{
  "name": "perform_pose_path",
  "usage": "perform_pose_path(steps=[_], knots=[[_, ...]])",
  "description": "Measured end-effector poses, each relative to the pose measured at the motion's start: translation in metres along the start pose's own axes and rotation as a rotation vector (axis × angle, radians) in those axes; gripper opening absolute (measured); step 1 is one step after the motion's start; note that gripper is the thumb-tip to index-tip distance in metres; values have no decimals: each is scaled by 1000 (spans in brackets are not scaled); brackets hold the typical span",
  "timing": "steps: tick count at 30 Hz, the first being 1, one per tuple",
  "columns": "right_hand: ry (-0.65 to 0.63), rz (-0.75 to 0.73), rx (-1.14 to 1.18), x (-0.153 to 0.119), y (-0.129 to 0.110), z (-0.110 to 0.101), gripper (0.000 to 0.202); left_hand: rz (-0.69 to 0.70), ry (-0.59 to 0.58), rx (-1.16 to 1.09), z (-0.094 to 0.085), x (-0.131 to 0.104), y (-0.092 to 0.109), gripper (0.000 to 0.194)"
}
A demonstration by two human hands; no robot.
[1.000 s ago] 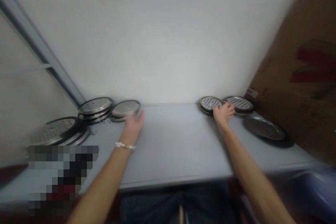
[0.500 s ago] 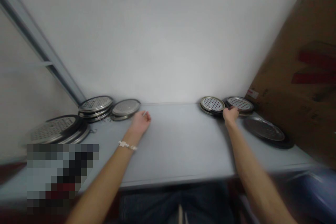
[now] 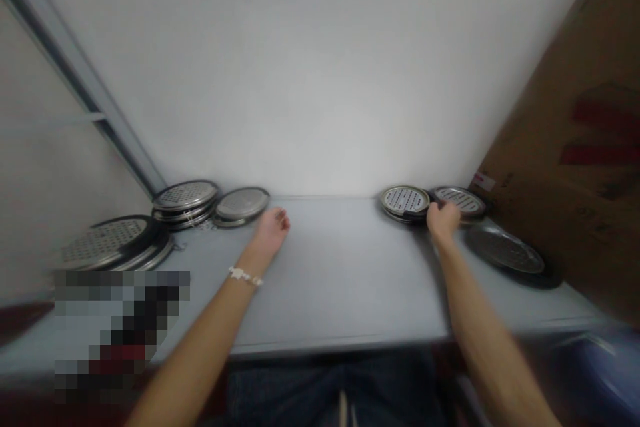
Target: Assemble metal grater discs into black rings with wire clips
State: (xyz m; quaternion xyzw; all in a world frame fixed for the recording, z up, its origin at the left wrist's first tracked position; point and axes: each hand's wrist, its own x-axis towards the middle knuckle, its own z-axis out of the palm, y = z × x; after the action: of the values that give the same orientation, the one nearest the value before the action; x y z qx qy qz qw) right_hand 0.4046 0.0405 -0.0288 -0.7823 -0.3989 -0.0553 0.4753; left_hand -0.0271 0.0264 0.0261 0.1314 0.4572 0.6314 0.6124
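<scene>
Perforated disc [image 3: 405, 200] – flat, round | right hand [image 3: 442, 220] curled at its edge – grip unclear

We find the middle of the table [image 3: 345, 273] bare from its front edge to the back wall [image 3: 310, 80], while perforated discs [image 3: 185, 197] crowd its back-left corner and more discs [image 3: 405, 200] and a cardboard box [image 3: 575, 167] block its back-right corner.
</scene>
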Motion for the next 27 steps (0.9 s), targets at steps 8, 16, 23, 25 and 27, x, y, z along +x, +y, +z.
perform_pose_path(steps=[8,16,23,25,27], knots=[[-173,-173,258,-43,-47,12,44,58,-128,201,3,-7,-11,10],[-414,-307,448,-105,-80,37,35,68,-420,693,5,-23,-39,34],[-547,-422,341,-124,-83,35,29,187,-419,916,-1,-10,-45,34],[-572,-472,286,-124,-83,32,28,208,-417,1015,-4,-4,-44,39],[-589,-505,231,-123,-84,30,29,235,-424,1106,-7,1,-42,42]])
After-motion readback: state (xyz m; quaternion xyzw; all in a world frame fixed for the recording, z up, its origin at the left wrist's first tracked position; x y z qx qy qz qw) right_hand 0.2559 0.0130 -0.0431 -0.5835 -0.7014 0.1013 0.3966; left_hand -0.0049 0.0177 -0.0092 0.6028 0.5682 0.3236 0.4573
